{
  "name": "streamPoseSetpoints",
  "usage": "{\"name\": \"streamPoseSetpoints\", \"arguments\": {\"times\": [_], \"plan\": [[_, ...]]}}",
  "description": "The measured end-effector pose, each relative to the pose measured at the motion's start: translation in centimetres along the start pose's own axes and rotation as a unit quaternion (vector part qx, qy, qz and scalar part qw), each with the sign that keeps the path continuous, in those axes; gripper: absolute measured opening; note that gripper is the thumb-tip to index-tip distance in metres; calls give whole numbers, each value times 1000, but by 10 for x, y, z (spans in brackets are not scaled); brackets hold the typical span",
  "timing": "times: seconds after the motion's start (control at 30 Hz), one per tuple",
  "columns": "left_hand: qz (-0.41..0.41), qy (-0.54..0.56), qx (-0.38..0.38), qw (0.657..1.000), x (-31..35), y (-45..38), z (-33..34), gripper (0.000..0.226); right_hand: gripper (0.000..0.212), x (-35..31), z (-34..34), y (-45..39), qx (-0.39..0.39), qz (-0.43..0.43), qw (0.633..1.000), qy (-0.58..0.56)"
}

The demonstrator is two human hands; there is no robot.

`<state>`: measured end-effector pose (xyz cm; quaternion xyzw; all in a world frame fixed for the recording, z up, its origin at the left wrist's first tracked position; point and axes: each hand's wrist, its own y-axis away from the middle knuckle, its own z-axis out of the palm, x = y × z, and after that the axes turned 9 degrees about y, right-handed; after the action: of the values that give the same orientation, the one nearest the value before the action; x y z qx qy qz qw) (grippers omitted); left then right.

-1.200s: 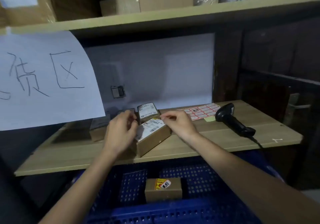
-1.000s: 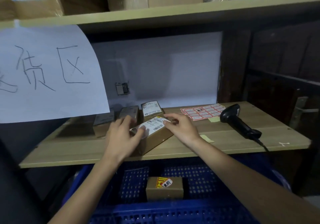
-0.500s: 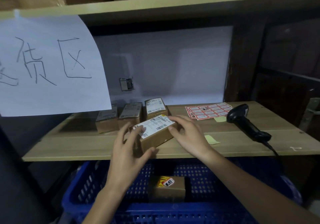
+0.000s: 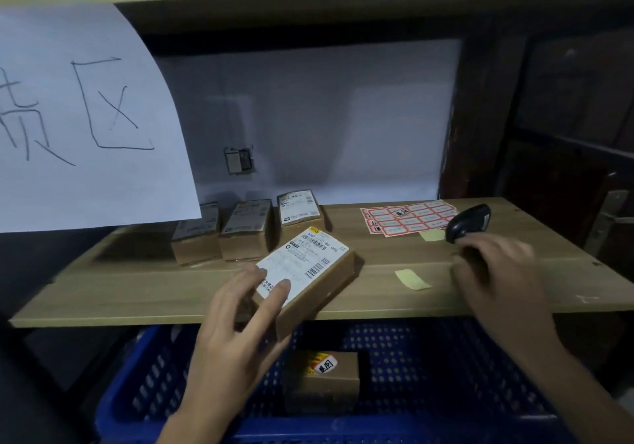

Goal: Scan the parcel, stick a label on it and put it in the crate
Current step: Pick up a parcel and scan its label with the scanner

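Note:
A brown cardboard parcel [image 4: 317, 265] with a white shipping label lies tilted at the front edge of the wooden shelf [image 4: 137, 292]. My left hand [image 4: 240, 323] holds its near end, fingers spread over the label. My right hand [image 4: 497, 272] is closed around the handle of the black barcode scanner [image 4: 468, 222] at the right. A sheet of red labels [image 4: 410, 219] lies behind the scanner. Below the shelf sits the blue crate [image 4: 446, 375], holding one labelled brown parcel [image 4: 322, 387].
Three more small parcels [image 4: 247, 231] stand in a row at the back of the shelf. Two yellow paper slips [image 4: 411, 279] lie on the shelf. A large handwritten white paper sheet [image 4: 85, 117] hangs at left. An upper shelf runs overhead.
My right hand left the parcel and moved right onto the scanner's handle. My left hand slid the parcel toward the shelf's front edge and still holds it.

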<state>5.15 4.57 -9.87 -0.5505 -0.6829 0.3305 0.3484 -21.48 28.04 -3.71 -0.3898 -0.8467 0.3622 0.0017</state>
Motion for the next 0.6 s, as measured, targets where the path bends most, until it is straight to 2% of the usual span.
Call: {"name": "streamPoseSetpoints", "arguments": {"times": [0.07,0.13,0.23,0.37,0.5,0.6], "plan": [[42,-6,32,999,6,2,-1,63,48,23,-6,-15,-34,72,990,112],[76,-22,58,995,10,1,-2,51,67,39,-7,-30,-126,125,971,160],[104,-49,89,989,12,-1,-3,48,68,46,4,-45,-224,138,948,180],[122,-37,107,986,15,-12,-4,52,36,35,13,-66,-248,155,943,156],[132,-37,141,980,18,-27,-6,47,31,30,16,-79,-261,151,941,151],[147,-22,144,978,16,-33,-10,45,35,20,-6,-74,-175,138,967,126]]}}
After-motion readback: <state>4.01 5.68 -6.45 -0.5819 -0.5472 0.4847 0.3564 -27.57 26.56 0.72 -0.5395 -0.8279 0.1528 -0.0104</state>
